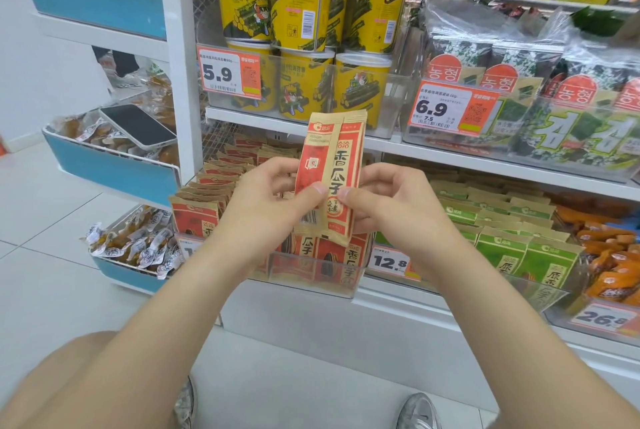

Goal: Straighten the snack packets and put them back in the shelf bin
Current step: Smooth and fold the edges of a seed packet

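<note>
**Packets upright in both hands, bin straight below**

I have the packets [334,158] pinched low down from both sides. My left hand [266,200] has its thumb across the front near the barcode and its fingers curled behind. My right hand [391,200] meets it thumb to thumb, its fingers wrapped round the right edge. Both grips are closed on the stack and neither has anything else in it. I count at least two packets, one set slightly left of the other, so their edges are not yet flush.

What matters is the line from stack to bin [346,284]. The stack's long axis stands nearly vertical, its top leaning a touch to the right and the printed face toward me. Its bottom edge hangs just above the near row of red packets standing in the bin. That row also stands upright and faces me, so I judge no turn is needed, only squaring the edges and a straight drop.

The stack sits over the right half of the bin. Rows of the same packets run back on the far left, and the green packets [502,220] are in the next bin to the right. Neither hand is plainly nearer the bin. The shelf board [450,151] is level with the packet tops and farther back, so I see no need to lift.
</note>
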